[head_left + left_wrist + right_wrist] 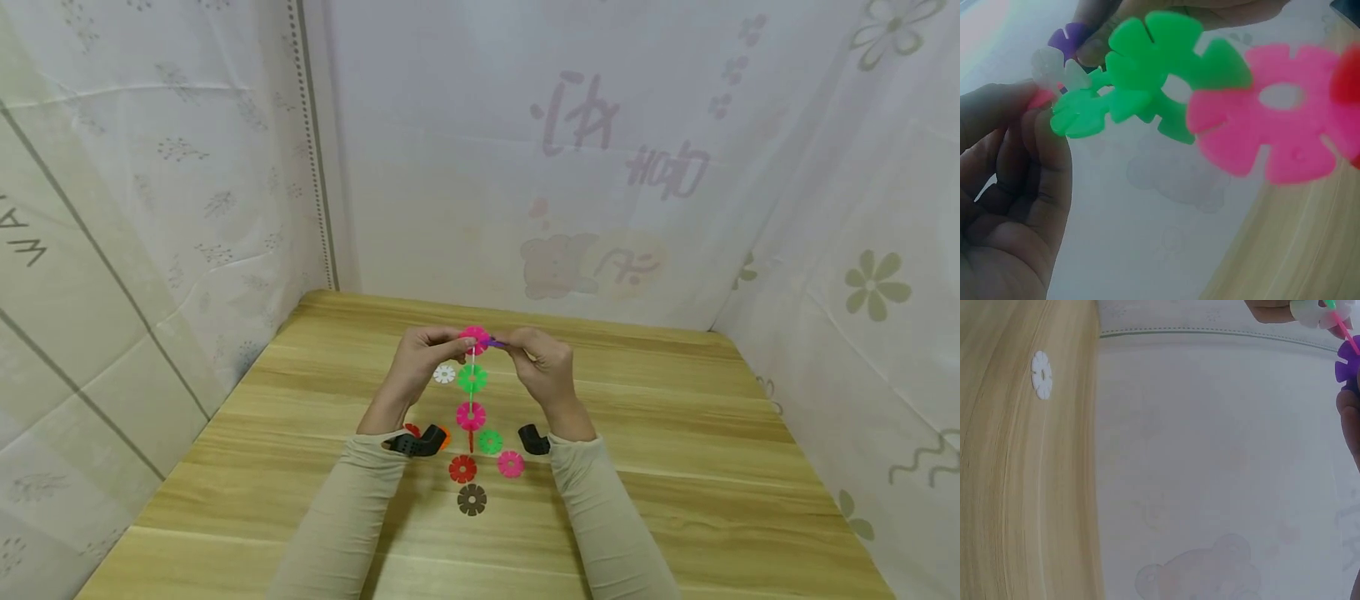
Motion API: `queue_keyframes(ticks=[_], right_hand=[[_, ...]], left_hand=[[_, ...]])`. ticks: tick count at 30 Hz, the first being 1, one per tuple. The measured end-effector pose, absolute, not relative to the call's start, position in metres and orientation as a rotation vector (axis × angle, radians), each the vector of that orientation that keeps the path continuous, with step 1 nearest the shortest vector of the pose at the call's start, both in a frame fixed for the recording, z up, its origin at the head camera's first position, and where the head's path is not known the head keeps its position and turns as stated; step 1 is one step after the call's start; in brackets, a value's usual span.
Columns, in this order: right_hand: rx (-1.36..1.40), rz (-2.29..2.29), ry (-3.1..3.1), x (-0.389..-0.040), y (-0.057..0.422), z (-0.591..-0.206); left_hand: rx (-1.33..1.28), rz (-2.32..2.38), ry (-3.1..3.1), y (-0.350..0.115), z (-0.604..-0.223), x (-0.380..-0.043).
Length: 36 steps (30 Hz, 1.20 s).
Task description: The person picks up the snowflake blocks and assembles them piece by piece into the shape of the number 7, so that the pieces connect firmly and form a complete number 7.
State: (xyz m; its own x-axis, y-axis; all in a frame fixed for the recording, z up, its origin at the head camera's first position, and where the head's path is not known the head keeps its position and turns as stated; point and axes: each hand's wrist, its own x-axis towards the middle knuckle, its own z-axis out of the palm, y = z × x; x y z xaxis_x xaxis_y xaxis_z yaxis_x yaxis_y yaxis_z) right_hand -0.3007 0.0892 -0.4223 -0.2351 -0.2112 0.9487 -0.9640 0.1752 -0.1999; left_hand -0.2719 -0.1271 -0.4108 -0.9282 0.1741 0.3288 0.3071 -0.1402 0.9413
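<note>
The far end of a chain of notched, flower-shaped plastic discs is a bright pink disc [475,340], held off the counter. From it the chain runs toward the person: a white disc seen edge-on [473,359], a green disc [472,379], another green one edge-on, a second pink disc [471,416] and a red disc edge-on [471,442]. The left hand [412,367] pinches the far pink disc between thumb and fingers. The right hand [546,368] grasps a purple disc [497,343] at that pink disc's edge; whether their slots are engaged, I cannot tell.

A sideways push with the purple disc could twist the pink one out of the white disc's slot. The long end has no hand under it, so its weight could work a shallow joint loose, and a slack left pinch would let the chain swing.

Loose on the wooden counter [675,500] lie a white disc [444,373], a green one [491,442], a pink one [511,464] and a brown one [472,500]. A pale printed cloth [450,167] hangs behind.
</note>
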Motion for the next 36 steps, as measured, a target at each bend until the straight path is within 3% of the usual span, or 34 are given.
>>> queue_keyframes(ticks=[13, 21, 26, 36], right_hand=[[1.139, 1.216, -1.749, -0.302, 0.085, -0.42], [0.788, 1.439, -2.487, -0.322, 0.08, -0.453], [0.967, 1.11, -2.929, -0.35, 0.048, -0.474], [1.113, 0.881, -3.034, -0.374, 0.008, -0.499]], left_hand=[[-0.588, -2.175, -1.975, -0.136, -0.409, -0.271], [-0.513, -2.161, -1.909, -0.146, -0.405, -0.272], [-0.497, -2.145, -1.887, -0.152, -0.404, -0.273], [-0.525, -2.165, -1.818, -0.152, -0.403, -0.271]])
